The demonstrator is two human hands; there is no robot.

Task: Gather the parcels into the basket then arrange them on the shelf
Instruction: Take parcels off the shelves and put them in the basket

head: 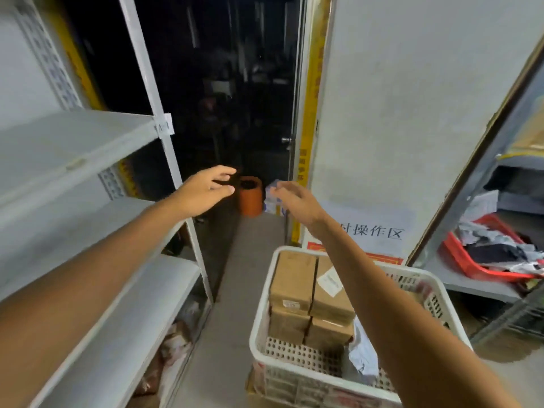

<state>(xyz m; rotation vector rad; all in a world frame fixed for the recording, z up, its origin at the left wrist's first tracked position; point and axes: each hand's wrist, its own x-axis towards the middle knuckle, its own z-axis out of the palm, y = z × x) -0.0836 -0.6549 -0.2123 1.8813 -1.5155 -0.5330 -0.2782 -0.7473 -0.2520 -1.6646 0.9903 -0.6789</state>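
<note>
A white metal shelf unit [88, 178] fills the left side, its upper boards bare, running from near to far. On the floor at near right stands the white perforated plastic basket [297, 369], its long axis also running near to far. Inside it lie four brown cardboard parcels [306, 301], packed two by two against the far end, flat faces up and long sides along the basket; a grey poly mailer [363, 351] is slumped by the right wall. Both arms reach forward above all this. The left hand [206, 191] hangs beside the shelf upright, fingers loosely spread and holding nothing; the right hand [297, 203] is likewise loose and empty, slightly blurred. The parcels lie below and nearer than both hands, directly under the right forearm, so the right hand looks better placed to drop onto them, the shelf then lying to the left. An orange bin [250, 197] stands far off by the dark doorway.
</note>
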